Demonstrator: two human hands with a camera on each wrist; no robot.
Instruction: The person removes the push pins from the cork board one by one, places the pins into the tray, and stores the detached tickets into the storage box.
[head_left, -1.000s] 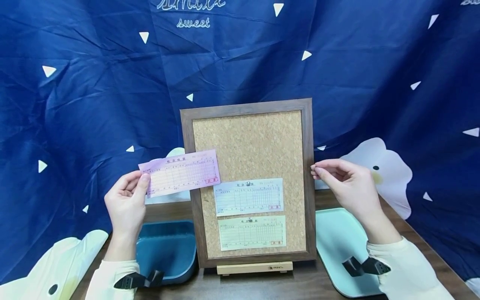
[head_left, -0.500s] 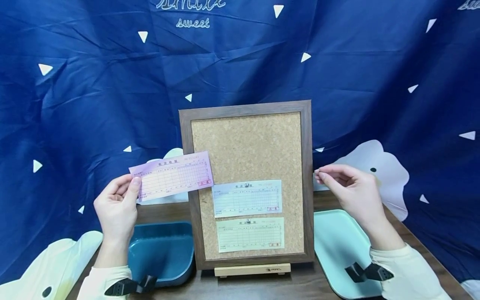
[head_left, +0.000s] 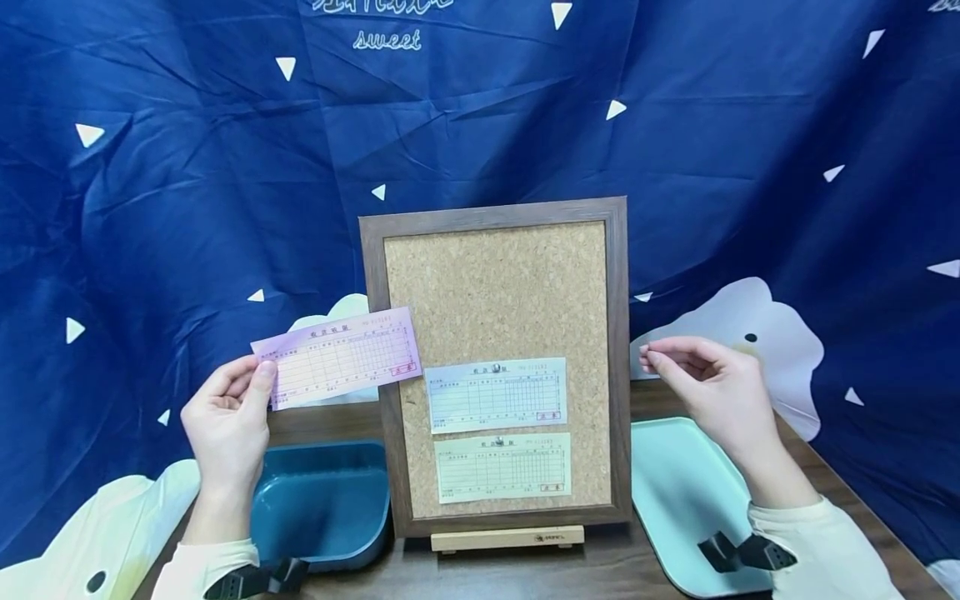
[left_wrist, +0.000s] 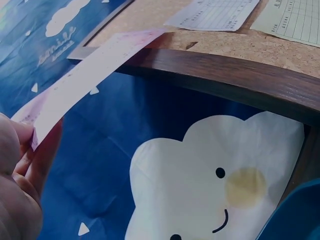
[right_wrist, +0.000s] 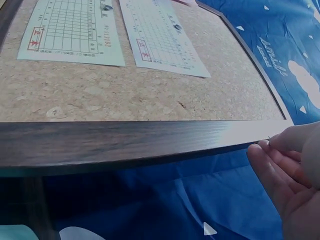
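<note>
My left hand [head_left: 228, 412] pinches the left end of a pink receipt slip [head_left: 337, 357] between thumb and fingers. The slip's right end overlaps the left frame edge of a cork board [head_left: 495, 292]. A blue receipt slip [head_left: 497, 395] and a green receipt slip [head_left: 502, 468] hang on the cork, each under a small shiny pushpin [head_left: 497, 367]. Right of the board, my right hand [head_left: 716, 392] has thumb and fingertips pinched together. In the right wrist view a tiny dark pin point [right_wrist: 269, 137] shows at those fingertips; the rest of that pushpin is hidden.
The board leans on a small wooden stand [head_left: 507, 539] on a brown table [head_left: 600, 575]. A dark blue tray [head_left: 322, 500] stands at its left, a mint green tray [head_left: 690, 500] at its right. Behind hangs a blue patterned cloth [head_left: 480, 108].
My left hand has drawn the pink slip a little left and down, so less of it overlaps the board. My right hand has shifted slightly right, away from the frame.
</note>
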